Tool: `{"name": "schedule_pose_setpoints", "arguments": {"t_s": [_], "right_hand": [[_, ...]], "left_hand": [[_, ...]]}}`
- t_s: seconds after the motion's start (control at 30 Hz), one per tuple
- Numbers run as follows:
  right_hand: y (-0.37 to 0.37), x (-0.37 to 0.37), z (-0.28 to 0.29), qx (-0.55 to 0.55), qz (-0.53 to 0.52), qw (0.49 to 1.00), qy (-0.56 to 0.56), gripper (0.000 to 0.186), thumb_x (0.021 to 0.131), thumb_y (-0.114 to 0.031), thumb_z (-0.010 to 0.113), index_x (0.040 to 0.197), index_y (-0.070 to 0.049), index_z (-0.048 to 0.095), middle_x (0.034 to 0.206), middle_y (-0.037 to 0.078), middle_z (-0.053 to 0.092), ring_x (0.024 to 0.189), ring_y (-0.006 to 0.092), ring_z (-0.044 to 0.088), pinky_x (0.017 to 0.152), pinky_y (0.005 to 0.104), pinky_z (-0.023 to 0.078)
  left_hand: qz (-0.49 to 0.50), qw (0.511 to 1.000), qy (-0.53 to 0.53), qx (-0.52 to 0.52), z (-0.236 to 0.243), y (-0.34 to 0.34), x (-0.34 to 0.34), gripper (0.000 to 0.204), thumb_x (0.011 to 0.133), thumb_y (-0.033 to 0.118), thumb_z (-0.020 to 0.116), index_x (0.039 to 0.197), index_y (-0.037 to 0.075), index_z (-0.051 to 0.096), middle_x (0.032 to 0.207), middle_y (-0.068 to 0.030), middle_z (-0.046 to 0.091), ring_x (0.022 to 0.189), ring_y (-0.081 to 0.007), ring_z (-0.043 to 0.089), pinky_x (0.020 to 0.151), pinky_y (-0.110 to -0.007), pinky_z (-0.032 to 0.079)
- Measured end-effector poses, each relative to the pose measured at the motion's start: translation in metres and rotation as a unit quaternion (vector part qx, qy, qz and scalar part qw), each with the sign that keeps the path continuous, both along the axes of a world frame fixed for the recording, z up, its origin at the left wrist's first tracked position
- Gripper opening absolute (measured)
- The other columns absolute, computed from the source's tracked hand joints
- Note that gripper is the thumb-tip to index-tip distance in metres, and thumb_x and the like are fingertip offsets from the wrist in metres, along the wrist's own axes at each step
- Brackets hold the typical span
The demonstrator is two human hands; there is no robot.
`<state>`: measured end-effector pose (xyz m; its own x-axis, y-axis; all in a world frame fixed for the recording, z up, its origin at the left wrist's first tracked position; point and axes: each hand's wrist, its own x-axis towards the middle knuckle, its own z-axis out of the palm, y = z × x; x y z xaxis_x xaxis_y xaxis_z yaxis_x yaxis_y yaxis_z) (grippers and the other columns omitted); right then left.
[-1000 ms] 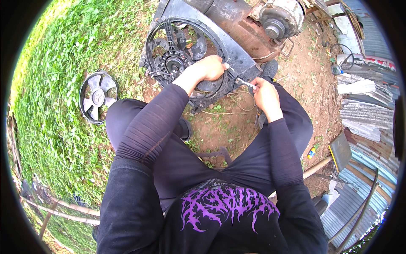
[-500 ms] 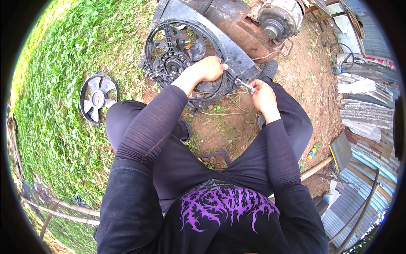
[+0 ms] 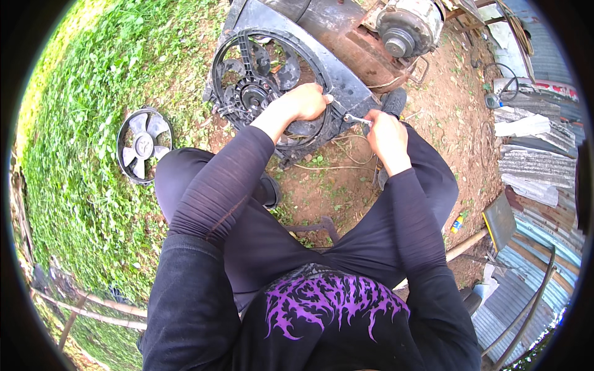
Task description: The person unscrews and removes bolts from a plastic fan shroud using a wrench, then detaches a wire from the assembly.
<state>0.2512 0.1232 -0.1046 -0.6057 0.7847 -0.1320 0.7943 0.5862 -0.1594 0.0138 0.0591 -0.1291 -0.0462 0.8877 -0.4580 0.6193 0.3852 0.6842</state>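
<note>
**Wrench [image 3: 357, 119] held at the edge of a large black fan assembly [image 3: 286, 75]**

Nearest, at the bottom centre of the frame, a black top [image 3: 334, 309] with a jagged purple print is seen from above, with dark trousers [image 3: 266, 238] spread wide beyond it. Above the centre, the left hand [image 3: 303, 101] is laid over the ring of the fan assembly, its fingers [image 3: 326, 99] curled in; whether anything is gripped beneath them cannot be told. Right of centre, the wrench is held in the right hand [image 3: 390, 141], closed around its near end; its far end is set at the assembly's lower right edge. The assembly itself is placed at upper centre, its hub and mottled blades framed by the ring. At left, a smaller fan [image 3: 143, 146] with grey blades in a black hoop is laid on grass [image 3: 80, 204]; bare soil [image 3: 322, 191] is seen between the legs. Farther off, at the top, a rusty metal body [image 3: 362, 49] is topped by a round motor [image 3: 405, 31]. Along the right edge, corrugated sheets [image 3: 535, 167] are stacked.
</note>
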Motion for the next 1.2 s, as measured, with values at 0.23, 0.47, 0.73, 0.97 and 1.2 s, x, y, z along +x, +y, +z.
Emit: {"name": "schedule_pose_setpoints", "arguments": {"t_s": [0.23, 0.47, 0.73, 0.97, 1.2], "right_hand": [[0.013, -0.024, 0.011, 0.097, 0.155, 0.98, -0.079, 0.017, 0.085, -0.017, 0.058, 0.078, -0.009, 0.071, 0.074, 0.015, 0.071, 0.073, 0.0334, 0.073, 0.07, 0.049, 0.054], [0.011, -0.008, 0.015, 0.062, 0.085, 0.994, -0.038, 0.013, 0.087, -0.019, 0.06, 0.086, -0.01, 0.07, 0.083, 0.015, 0.073, 0.082, 0.0323, 0.072, 0.074, 0.047, 0.054], [0.007, 0.03, 0.002, -0.234, -0.216, 0.887, 0.335, 0.026, 0.087, 0.003, 0.071, 0.113, 0.003, 0.069, 0.096, 0.013, 0.074, 0.081, 0.0198, 0.071, 0.073, 0.0307, 0.058], [-0.02, 0.021, -0.027, -0.296, -0.337, 0.662, 0.601, 0.024, 0.094, 0.001, 0.07, 0.116, 0.008, 0.065, 0.098, 0.01, 0.071, 0.08, 0.0154, 0.07, 0.074, 0.0263, 0.061], [-0.017, 0.027, -0.027, -0.252, -0.3, 0.726, 0.565, 0.015, 0.095, -0.001, 0.069, 0.108, 0.005, 0.066, 0.093, 0.008, 0.071, 0.081, 0.0125, 0.07, 0.073, 0.0238, 0.059]], "left_hand": [[-0.014, 1.0, 0.004, 0.002, 0.002, 0.0, 0.0, 0.053, 0.104, 0.041, 0.051, 0.116, -0.009, 0.064, 0.12, -0.0318, 0.065, 0.122, -0.0434, 0.059, 0.102, -0.047, 0.045], [0.0, 1.0, -0.015, 0.004, -0.003, -0.002, -0.002, 0.053, 0.104, 0.041, 0.052, 0.115, -0.009, 0.065, 0.12, -0.031, 0.065, 0.121, -0.0426, 0.06, 0.102, -0.046, 0.045], [-0.002, 1.0, -0.002, 0.011, -0.002, -0.002, -0.002, 0.051, 0.104, 0.041, 0.052, 0.112, -0.007, 0.066, 0.119, -0.0296, 0.066, 0.12, -0.042, 0.06, 0.102, -0.046, 0.045], [0.0, 0.999, 0.006, 0.034, -0.006, -0.003, -0.001, 0.05, 0.104, 0.041, 0.051, 0.107, -0.006, 0.067, 0.116, -0.0292, 0.067, 0.117, -0.0423, 0.061, 0.1, -0.047, 0.046], [-0.017, 1.0, 0.0, 0.025, -0.004, -0.002, -0.003, 0.052, 0.104, 0.041, 0.051, 0.11, -0.008, 0.066, 0.116, -0.0301, 0.066, 0.118, -0.0427, 0.061, 0.101, -0.047, 0.045]]}}
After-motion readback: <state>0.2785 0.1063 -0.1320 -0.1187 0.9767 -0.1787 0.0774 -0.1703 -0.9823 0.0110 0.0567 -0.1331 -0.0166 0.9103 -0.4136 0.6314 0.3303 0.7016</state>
